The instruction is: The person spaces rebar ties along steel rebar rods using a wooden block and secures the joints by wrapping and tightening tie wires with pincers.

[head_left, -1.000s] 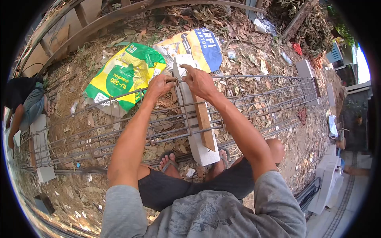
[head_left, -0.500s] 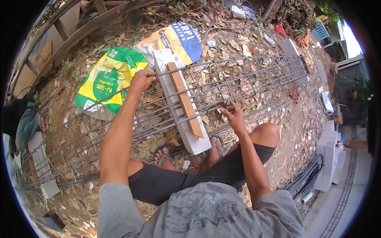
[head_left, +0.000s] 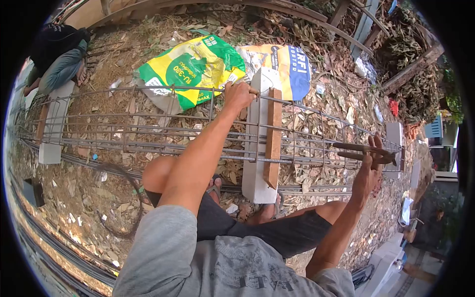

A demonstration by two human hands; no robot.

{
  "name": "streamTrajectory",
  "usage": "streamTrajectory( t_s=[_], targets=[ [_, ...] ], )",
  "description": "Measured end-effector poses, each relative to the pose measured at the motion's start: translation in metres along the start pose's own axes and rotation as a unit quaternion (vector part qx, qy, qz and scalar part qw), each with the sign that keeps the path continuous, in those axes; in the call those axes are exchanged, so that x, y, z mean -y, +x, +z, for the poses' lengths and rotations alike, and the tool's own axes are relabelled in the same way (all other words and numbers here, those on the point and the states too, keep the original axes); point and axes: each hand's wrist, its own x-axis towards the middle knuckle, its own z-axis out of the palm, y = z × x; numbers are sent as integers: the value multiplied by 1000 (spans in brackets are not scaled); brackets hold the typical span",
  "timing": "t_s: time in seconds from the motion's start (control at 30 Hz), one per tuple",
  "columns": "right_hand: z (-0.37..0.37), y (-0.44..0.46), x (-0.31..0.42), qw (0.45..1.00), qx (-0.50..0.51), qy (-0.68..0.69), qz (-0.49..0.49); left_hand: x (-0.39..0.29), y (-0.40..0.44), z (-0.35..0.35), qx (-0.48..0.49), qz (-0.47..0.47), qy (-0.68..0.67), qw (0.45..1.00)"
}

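A long rebar cage (head_left: 307, 146) of thin bars and square stirrups lies across in front of me. It rests on a pale block (head_left: 253, 173) with a brown wood strip (head_left: 273, 138) on top. My left hand (head_left: 238, 95) is closed around the cage's far top bar, just left of the block. My right hand (head_left: 370, 168) holds metal pincers (head_left: 363, 148) above the right part of the cage. Their two handles point left and stand slightly apart, with the head to the right. Some fingers of this hand are stretched out past the tool.
Behind the cage lie a green-yellow bag (head_left: 190, 72) and a blue-orange bag (head_left: 294, 69). Another pale block (head_left: 52, 148) supports the left end, where a person (head_left: 62, 59) crouches. A block (head_left: 393, 133) stands at the right end. Loose bars (head_left: 54, 267) lie lower left.
The view has turned, so the cage now runs nearly level. My right hand has moved right and up from the cage beside the block, with the pincers. My left hand stays on the top bar.
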Motion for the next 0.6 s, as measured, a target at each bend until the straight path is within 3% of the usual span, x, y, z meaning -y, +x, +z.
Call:
streamTrajectory(
  t_s=[0.03, 0.07, 0.13, 0.2, 0.27, 0.33, 0.37, 0.4, 0.43, 0.47, 0.53, 0.6],
  targets=[
    [9, 7, 0, 999, 27, 40, -9, 1, 2, -1, 3, 1, -14, 1000],
    [10, 9, -31, 983, 90, 150, 50, 1, 5, -1, 2, -2, -28, 1000],
    [29, 2, -42, 975, 188, 111, 49, 0, 6, 4, -30, 11, -19, 999],
    [44, 2, -37, 961, 247, 15, 121, 2, 1, 1, -23, 6, -33, 999],
    [73, 13, -15, 938, 300, 57, 162, 4, 0, 6, -56, 17, -38, 998],
    [87, 40, -2, 898, 389, -54, 200, -1, -3, 0, -49, 7, -50, 998],
    [99, 52, -3, 897, 401, -125, 137, -2, -3, -1, -49, 1, -52, 997],
    [105, 71, 5, 855, 438, -241, 140, -4, -3, -2, -49, -5, -54, 997],
    [114, 85, 13, 809, 442, -385, -37, -3, -3, -2, -49, -11, -56, 997],
    [125, 97, 17, 720, 423, -508, -212, -2, -3, 0, -68, -2, -64, 996],
    [150, 123, 20, 636, 432, -594, -235, -2, -3, 5, -108, 15, -81, 991],
    [164, 145, 21, 562, 417, -599, -389, -1, 0, 9, -111, 7, -85, 990]
  ],
)
